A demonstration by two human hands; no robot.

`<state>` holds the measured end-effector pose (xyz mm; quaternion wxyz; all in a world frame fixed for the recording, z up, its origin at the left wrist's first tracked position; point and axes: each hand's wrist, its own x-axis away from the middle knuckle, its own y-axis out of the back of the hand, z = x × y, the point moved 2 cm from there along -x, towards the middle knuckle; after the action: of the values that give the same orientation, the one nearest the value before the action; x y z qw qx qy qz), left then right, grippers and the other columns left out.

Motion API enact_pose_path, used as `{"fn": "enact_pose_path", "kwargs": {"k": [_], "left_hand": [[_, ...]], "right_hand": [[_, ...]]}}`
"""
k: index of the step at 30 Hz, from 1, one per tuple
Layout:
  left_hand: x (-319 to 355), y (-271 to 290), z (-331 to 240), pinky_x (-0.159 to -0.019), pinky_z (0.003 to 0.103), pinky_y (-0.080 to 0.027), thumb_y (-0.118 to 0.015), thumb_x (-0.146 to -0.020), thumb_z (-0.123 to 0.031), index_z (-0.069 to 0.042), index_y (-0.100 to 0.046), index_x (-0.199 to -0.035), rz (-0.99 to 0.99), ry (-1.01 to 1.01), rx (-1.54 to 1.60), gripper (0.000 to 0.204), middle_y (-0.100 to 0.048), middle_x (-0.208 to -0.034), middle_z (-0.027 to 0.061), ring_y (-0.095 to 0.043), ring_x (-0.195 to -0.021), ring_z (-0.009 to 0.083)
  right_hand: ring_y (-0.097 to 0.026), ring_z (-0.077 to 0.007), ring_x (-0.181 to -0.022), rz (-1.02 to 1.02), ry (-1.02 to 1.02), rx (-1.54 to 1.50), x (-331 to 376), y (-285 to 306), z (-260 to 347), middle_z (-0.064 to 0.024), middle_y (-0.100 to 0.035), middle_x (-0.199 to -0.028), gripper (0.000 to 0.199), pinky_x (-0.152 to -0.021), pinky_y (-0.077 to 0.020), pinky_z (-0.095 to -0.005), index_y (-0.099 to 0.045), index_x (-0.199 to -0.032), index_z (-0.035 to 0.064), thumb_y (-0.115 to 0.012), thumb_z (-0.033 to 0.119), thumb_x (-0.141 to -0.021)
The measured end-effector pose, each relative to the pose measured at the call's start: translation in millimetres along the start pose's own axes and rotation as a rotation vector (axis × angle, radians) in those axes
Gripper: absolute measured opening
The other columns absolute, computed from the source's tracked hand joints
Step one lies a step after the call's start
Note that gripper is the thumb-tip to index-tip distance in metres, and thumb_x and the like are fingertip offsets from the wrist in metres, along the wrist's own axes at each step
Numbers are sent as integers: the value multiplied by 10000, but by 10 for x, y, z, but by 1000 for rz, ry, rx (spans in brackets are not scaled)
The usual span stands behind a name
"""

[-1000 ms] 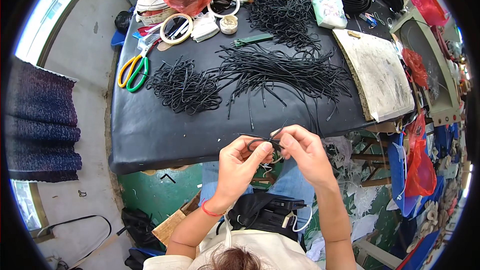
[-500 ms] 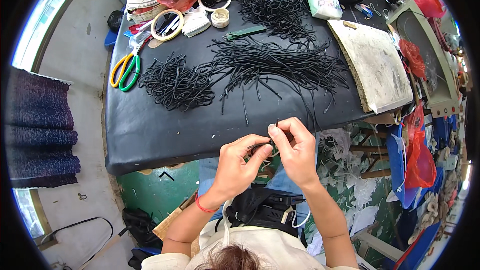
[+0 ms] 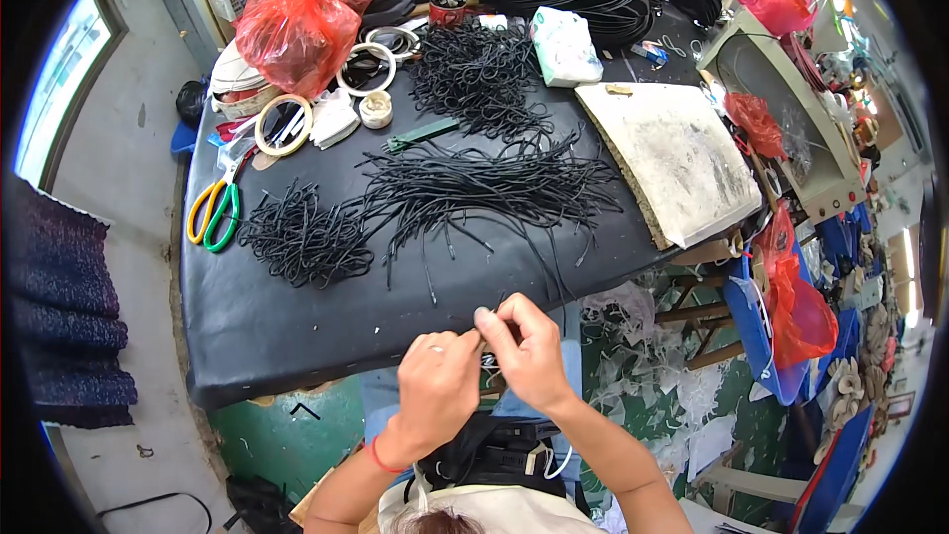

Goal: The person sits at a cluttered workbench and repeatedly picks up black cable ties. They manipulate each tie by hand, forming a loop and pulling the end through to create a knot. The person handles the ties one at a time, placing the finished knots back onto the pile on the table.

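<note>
My left hand point(image 3: 440, 381) and my right hand point(image 3: 531, 351) meet just off the table's front edge, fingertips pressed together. Both pinch a thin black cord, mostly hidden by my fingers. Beyond them on the table, a loose bundle of black cords point(image 3: 484, 183) lies spread out, several ends pointing toward me. A smaller heap of looped black cords point(image 3: 308, 237) sits to its left. Farther back is a tangled pile of black cords point(image 3: 474, 69).
Scissors with yellow and green handles point(image 3: 219, 213) lie at the left edge of the black table point(image 3: 267, 336). A green strip-like tool point(image 3: 423, 134), tape rolls point(image 3: 285, 126) and a red plastic bag point(image 3: 306, 20) lie behind. At right is a stained pale board point(image 3: 677, 158); scraps litter the floor.
The view has shifted, so the table things appear lower and farther left. My left hand has turned, its back now upward, and its fingers have closed in against my right fingertips.
</note>
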<state>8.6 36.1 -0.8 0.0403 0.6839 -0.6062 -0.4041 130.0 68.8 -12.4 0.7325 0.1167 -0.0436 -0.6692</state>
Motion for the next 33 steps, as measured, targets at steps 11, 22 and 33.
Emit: {"fn": "enact_pose_path", "kwargs": {"k": [11, 22, 33], "left_hand": [[-16, 87, 496, -807, 263, -488, -519, -893, -63, 60, -527, -1104, 355, 774, 931, 244, -618, -1002, 107, -601, -904, 141], [-34, 161, 506, -776, 267, -492, -556, -888, -121, 51, -563, -1032, 217, 948, 982, 225, -628, -925, 114, -609, -855, 147], [-401, 892, 987, -800, 344, -382, -657, -789, -159, -29, -597, -888, -451, 373, -553, 174, -550, -890, 75, -495, -884, 255]], "right_hand": [[-497, -58, -647, 225, -443, -497, -130, -2, -222, -20, -563, -756, 430, -566, -411, -193, -599, -924, 7, -425, 399, -942], [-532, -96, -667, 211, -473, -452, -164, -6, -208, -88, -587, -820, 527, -593, -435, -215, -602, -989, -36, -364, 434, -951], [-528, -254, -829, -182, 373, 853, -1161, 54, -112, -80, -603, -830, 208, -723, -414, -359, -622, -958, 43, -620, 164, -790]]}}
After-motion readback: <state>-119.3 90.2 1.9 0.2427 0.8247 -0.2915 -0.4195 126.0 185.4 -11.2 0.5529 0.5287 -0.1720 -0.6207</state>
